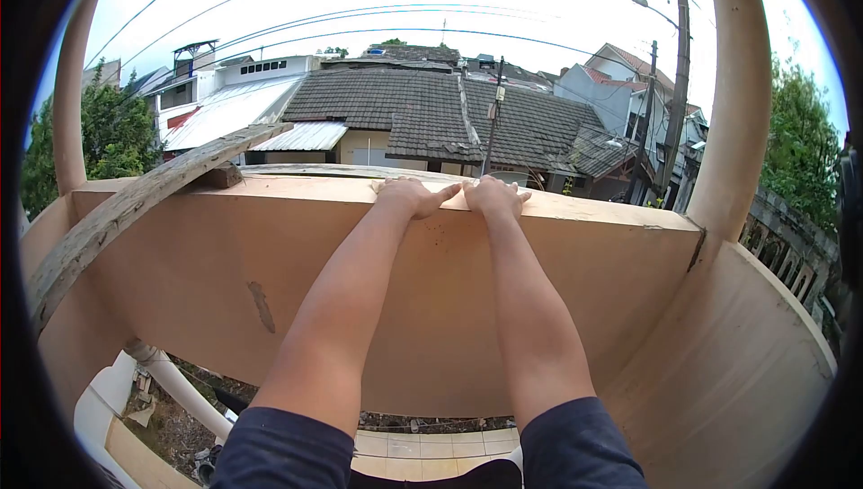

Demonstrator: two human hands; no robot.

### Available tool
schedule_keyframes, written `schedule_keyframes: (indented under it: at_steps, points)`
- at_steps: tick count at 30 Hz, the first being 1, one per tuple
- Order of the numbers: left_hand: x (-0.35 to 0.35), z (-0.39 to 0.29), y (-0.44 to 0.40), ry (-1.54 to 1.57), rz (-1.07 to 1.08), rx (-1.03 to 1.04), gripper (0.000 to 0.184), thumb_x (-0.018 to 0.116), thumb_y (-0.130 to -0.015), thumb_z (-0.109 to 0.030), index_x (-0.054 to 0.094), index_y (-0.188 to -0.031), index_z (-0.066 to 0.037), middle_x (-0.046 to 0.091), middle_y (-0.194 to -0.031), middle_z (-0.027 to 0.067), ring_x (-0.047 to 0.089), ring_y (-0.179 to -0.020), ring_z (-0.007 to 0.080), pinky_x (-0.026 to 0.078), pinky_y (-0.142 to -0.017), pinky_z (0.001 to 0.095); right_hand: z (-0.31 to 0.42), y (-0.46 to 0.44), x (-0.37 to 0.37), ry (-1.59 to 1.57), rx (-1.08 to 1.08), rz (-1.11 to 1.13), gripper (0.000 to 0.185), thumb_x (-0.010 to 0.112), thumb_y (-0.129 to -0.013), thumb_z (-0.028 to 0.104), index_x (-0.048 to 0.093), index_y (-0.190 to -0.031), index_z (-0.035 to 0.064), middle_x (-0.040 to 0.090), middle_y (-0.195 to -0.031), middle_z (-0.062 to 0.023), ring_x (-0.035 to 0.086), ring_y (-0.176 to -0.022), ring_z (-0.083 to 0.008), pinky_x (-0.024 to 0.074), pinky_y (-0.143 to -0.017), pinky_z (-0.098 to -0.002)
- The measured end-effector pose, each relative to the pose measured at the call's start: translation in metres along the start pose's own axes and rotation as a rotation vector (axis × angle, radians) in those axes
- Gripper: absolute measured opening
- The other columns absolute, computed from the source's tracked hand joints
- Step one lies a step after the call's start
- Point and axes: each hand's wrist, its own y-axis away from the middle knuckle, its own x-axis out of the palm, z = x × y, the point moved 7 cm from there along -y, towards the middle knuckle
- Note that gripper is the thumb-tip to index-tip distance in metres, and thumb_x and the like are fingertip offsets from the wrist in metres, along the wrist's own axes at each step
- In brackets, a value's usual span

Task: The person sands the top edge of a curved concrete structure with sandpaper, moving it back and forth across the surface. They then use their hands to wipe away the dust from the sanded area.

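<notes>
Got left hand point(409, 194) and right hand point(493, 196) on the wall point(440, 291), can't tell finger spread or grip. Might slip toward the far side from leaning too hard tbh.

Two forearms point(346, 273), two sleeves point(580, 444), one front parapet point(449, 309), three utility poles point(682, 48)

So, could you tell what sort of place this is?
Probably an upper-floor balcony or terrace: a painted parapet, a round column at its right end, and a tiled roof beyond, seen from about roof height.
</notes>
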Motion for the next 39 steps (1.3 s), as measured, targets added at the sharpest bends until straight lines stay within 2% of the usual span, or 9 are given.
schedule_keyframes:
  at_steps: [5, 11, 15, 19, 23, 27, 31, 35, 39]
  points:
    - [0.010, 0.012, -0.015, 0.069, 0.094, -0.013, 0.129, 0.026, -0.086, -0.103, 0.040, -0.166, -0.003, 0.044, -0.169, 0.0194, 0.041, -0.158, 0.0341, 0.033, -0.130, 0.0536, 0.002, 0.004, -0.002, 0.013, -0.050, 0.026, 0.068, 0.038, -0.111, 0.060, 0.053, -0.162, 0.0171, 0.047, -0.170, -0.0075, 0.026, -0.165, -0.0342, 0.0089, -0.134, -0.0634]
    - [0.001, 0.013, 0.040, 0.011, -0.020, 0.462, 0.107, 0.034, -0.099, -0.088, 0.042, -0.166, -0.005, 0.040, -0.173, 0.0132, 0.034, -0.161, 0.0311, 0.030, -0.132, 0.0441, 0.005, -0.007, 0.007, 0.007, -0.069, 0.003, 0.063, 0.036, -0.112, 0.059, 0.057, -0.158, 0.0222, 0.050, -0.168, -0.0076, 0.029, -0.164, -0.0361, 0.0080, -0.133, -0.0659]
    - [-0.006, 0.050, 0.014, 0.031, 0.093, 0.189, 0.102, 0.030, -0.102, -0.086, 0.046, -0.164, -0.007, 0.041, -0.172, 0.0131, 0.037, -0.160, 0.0334, 0.033, -0.130, 0.0464, 0.003, 0.001, 0.004, 0.006, -0.068, -0.006, 0.062, 0.036, -0.112, 0.059, 0.058, -0.158, 0.0217, 0.050, -0.167, -0.0077, 0.030, -0.163, -0.0365, 0.0083, -0.133, -0.0668]
    - [-0.005, 0.010, 0.049, -0.119, -0.033, 0.382, 0.101, 0.030, -0.101, -0.086, 0.047, -0.163, -0.008, 0.049, -0.167, 0.0149, 0.047, -0.153, 0.0348, 0.035, -0.129, 0.0464, 0.004, 0.004, -0.001, -0.022, -0.078, 0.003, 0.063, 0.037, -0.112, 0.054, 0.053, -0.161, 0.0190, 0.049, -0.169, -0.0061, 0.029, -0.164, -0.0337, 0.0072, -0.134, -0.0632]
    - [-0.003, 0.023, 0.030, 0.158, 0.097, 0.410, 0.096, 0.031, -0.100, -0.088, 0.050, -0.163, -0.018, 0.054, -0.163, 0.0133, 0.049, -0.151, 0.0333, 0.037, -0.127, 0.0468, 0.011, 0.002, 0.004, -0.098, -0.169, 0.112, 0.083, 0.027, -0.104, 0.078, 0.048, -0.165, 0.0247, 0.047, -0.170, -0.0064, 0.026, -0.165, -0.0309, 0.0053, -0.135, -0.0608]
    - [-0.003, 0.019, 0.016, 0.042, 0.053, 0.273, 0.094, 0.025, -0.100, -0.088, 0.063, -0.151, -0.019, 0.064, -0.154, 0.0094, 0.052, -0.149, 0.0310, 0.042, -0.123, 0.0467, 0.015, -0.002, 0.011, -0.161, -0.345, 0.164, 0.110, 0.016, -0.088, 0.102, 0.043, -0.167, 0.0307, 0.043, -0.172, -0.0073, 0.018, -0.168, -0.0288, 0.0032, -0.135, -0.0601]
    - [0.008, 0.017, 0.016, -0.072, -0.274, 0.294, 0.088, 0.032, -0.101, -0.086, 0.064, -0.150, -0.021, 0.067, -0.151, 0.0072, 0.057, -0.145, 0.0283, 0.046, -0.120, 0.0450, 0.013, 0.001, 0.009, -0.169, -0.305, 0.148, 0.120, 0.016, -0.081, 0.107, 0.042, -0.168, 0.0272, 0.040, -0.174, -0.0075, 0.012, -0.168, -0.0312, 0.0020, -0.135, -0.0606]
    - [0.005, 0.015, 0.029, 0.046, -0.171, 0.226, 0.080, 0.039, -0.102, -0.081, 0.066, -0.149, -0.022, 0.070, -0.147, 0.0053, 0.061, -0.140, 0.0276, 0.048, -0.118, 0.0440, 0.014, -0.014, 0.018, -0.149, -0.212, 0.272, 0.132, 0.022, -0.072, 0.111, 0.034, -0.171, 0.0252, 0.030, -0.178, -0.0068, 0.011, -0.168, -0.0338, 0.0009, -0.133, -0.0671]
    - [0.002, 0.025, 0.037, 0.134, -0.369, 0.320, 0.055, 0.059, -0.102, -0.064, 0.078, -0.134, -0.023, 0.079, -0.127, 0.0085, 0.072, -0.123, 0.0299, 0.055, -0.108, 0.0437, 0.016, -0.009, 0.013, -0.135, -0.213, 0.214, 0.132, 0.023, -0.072, 0.112, 0.038, -0.170, 0.0240, 0.034, -0.176, -0.0108, 0.014, -0.168, -0.0346, -0.0021, -0.132, -0.0683]
